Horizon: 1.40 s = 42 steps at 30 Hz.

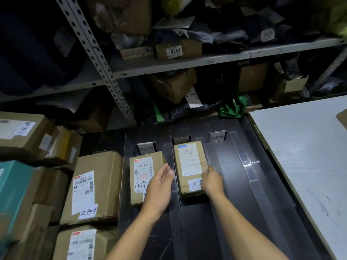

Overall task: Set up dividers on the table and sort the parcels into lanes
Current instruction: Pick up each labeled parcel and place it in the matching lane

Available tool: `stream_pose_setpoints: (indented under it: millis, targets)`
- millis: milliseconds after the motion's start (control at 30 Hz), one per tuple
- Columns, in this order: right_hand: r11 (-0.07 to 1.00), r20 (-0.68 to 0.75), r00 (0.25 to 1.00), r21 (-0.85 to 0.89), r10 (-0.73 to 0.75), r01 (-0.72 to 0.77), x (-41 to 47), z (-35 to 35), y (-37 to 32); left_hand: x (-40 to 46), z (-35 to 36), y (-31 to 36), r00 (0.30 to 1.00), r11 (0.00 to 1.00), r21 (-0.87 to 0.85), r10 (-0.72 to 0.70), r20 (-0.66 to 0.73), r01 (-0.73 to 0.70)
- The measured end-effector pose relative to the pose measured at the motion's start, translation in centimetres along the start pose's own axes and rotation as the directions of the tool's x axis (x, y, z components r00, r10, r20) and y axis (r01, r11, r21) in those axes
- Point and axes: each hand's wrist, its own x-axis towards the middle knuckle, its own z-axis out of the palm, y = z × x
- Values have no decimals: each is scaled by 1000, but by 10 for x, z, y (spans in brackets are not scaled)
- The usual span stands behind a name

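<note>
Dark table (234,184), parcels (189,166) between clear dividers (173,177).

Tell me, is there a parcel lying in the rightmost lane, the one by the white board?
No: the rightmost lane shows only bare dark table, while parcels lie in the two lanes to its left.

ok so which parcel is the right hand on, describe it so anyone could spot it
Start at the dark table with clear dividers below the shelves. In the lane right of the middle divider lies a brown parcel, with the right hand at its near right corner. Unlike the parcel one lane left, marked 1229 by hand, its label has a blue header.
</note>
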Motion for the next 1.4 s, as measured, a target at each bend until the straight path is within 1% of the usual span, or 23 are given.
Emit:
stream_pose_setpoints:
  millis: [67,133,267,400,467,567,700,833,967,1033,1100,1167,1233,1400]
  targets:
    - [999,-27,999,3,-33,33,-11,-2,-7,-2,-5,2,1000,1000,-16,7,-9,-7]
    - [995,-53,994,11,-99,100,-26,-6,-19,-5,-12,4,1000,999,-44,12,-15,-13]
    - [946,-91,953,126,-288,297,-67,-20,-64,-15,-36,15,995,994,-89,61,-76,-67]
    - [820,-90,853,240,-513,519,-121,-25,-119,-34,-76,27,976,982,-107,140,-168,-159]
    - [763,-61,800,267,-597,589,-147,-18,-143,-45,-102,31,959,973,-109,174,-222,-202]
    - [705,-10,737,282,-676,651,-183,0,-172,-63,-146,31,917,959,-97,223,-331,-268]
    - [643,57,658,289,-751,709,-227,35,-207,-86,-207,24,862,938,-112,248,-442,-327]
    - [591,139,577,278,-805,757,-268,78,-240,-109,-266,4,815,938,-86,243,-526,-336]
    - [550,226,503,267,-834,792,-306,127,-269,-132,-322,-19,748,924,-120,212,-629,-363]
    - [545,295,472,264,-831,796,-321,153,-281,-143,-346,-32,737,927,-143,174,-653,-346]
    - [553,351,459,245,-816,796,-334,176,-290,-156,-364,-47,735,931,-162,143,-663,-327]
    - [545,355,460,191,-814,817,-345,196,-298,-167,-379,-62,734,933,-176,122,-668,-315]
    - [519,353,450,132,-820,844,-357,212,-306,-176,-391,-71,726,928,-189,113,-679,-321]
    - [443,367,385,86,-847,892,-385,243,-334,-184,-427,-85,696,913,-195,122,-708,-358]
